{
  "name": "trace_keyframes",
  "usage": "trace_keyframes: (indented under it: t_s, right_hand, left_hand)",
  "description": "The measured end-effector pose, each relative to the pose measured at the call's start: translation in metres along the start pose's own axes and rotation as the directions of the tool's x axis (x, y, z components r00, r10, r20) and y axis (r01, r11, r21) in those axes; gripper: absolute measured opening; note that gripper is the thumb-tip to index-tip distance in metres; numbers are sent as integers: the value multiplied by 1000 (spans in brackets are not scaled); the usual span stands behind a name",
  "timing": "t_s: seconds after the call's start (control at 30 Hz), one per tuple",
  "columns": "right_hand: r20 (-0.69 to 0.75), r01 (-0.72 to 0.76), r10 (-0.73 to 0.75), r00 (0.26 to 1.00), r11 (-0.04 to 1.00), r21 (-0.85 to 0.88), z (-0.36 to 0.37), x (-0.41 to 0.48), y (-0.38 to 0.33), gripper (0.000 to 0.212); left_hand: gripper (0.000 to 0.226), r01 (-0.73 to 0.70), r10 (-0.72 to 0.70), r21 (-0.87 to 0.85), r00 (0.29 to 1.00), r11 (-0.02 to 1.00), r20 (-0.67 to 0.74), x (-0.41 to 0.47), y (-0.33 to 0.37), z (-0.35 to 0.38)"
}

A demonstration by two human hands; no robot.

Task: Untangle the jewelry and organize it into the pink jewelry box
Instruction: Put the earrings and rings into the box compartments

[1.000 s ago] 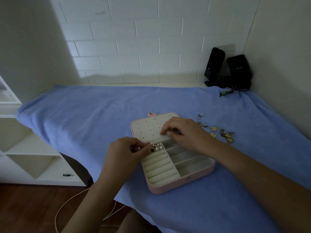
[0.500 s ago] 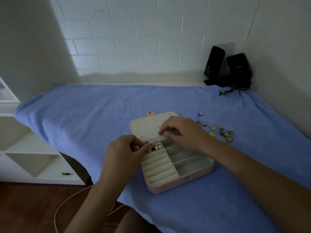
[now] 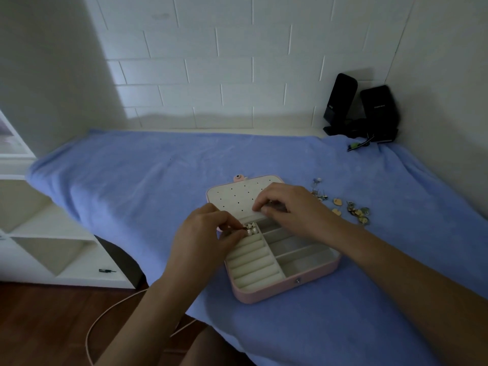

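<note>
On the blue cloth-covered table (image 3: 148, 180), the open pink jewelry box (image 3: 290, 289) is seemingly steadied at its cream perforated panel (image 3: 235, 198), pinched by the right hand (image 3: 289, 207), while small pearl-and-silver jewelry (image 3: 249, 229) is pinched by the left hand (image 3: 203, 235) over the ring rolls (image 3: 252, 262).

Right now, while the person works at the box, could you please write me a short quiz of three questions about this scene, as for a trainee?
1. Where does the loose jewelry lie?
A: on the blue towel, to the right of the pink jewelry box
B: on the white shelf
C: on the wooden floor
2. True or false: the box is closed.
3. Fill in: the ___ hand pinches the small pieces at the far end of the ring rolls.

Key:
1. A
2. False: it lies open.
3. Left: the left hand holds them between its fingers.
</note>
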State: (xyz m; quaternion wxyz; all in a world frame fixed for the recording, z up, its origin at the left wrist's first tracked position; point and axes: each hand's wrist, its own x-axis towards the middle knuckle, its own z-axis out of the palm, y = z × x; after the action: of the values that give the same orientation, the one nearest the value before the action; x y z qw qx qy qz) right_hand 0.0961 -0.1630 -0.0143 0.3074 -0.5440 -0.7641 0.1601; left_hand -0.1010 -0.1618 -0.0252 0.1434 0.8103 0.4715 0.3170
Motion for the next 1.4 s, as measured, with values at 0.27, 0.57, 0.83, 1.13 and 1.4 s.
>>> trace_keyframes:
  t_s: [0.27,0.57,0.83,1.13,1.4]
  right_hand:
    - [1,28,-28,1000,1000,-6,0,-1,0,14]
    - [3,5,-5,1000,1000,23,1,0,1,14]
    - [1,43,-43,999,999,21,1,-1,4,14]
    - [-3,55,-55,998,998,21,1,0,6,14]
    - [57,-101,96,994,992,79,-31,-2,7,14]
  left_hand:
    - [4,-78,77,77,997,994,7,2,-3,-2]
    - [7,-138,134,109,990,984,45,6,-3,-8]
    - [28,-179,178,77,984,981,24,4,-3,1]
    - [17,-125,124,72,992,989,20,2,1,2]
    - [15,-93,92,26,994,995,51,1,-2,1]
